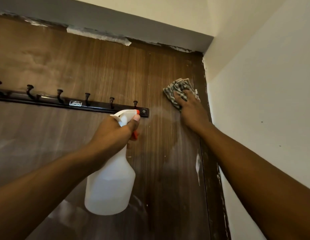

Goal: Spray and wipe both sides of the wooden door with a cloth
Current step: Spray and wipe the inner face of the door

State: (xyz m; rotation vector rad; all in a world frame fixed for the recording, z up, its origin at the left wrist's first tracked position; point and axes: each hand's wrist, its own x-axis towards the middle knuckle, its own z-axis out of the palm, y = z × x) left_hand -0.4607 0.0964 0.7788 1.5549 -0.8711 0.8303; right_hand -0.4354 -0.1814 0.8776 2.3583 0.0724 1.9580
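Note:
The wooden door (102,66) fills the left and middle of the view, brown with vertical grain. My left hand (114,130) grips the neck of a white spray bottle (111,184) with an orange trigger and nozzle tip, held upright in front of the door. My right hand (190,110) presses a grey-and-white striped cloth (176,89) flat against the door near its right edge, high up. A faint wet sheen shows on the wood between the bottle's nozzle and the cloth.
A dark coat rail (73,103) with several hooks is fixed across the door at nozzle height. The dark door frame (211,153) runs down the right side against a cream wall (263,101). Chipped white paint edges the grey lintel (99,34) above.

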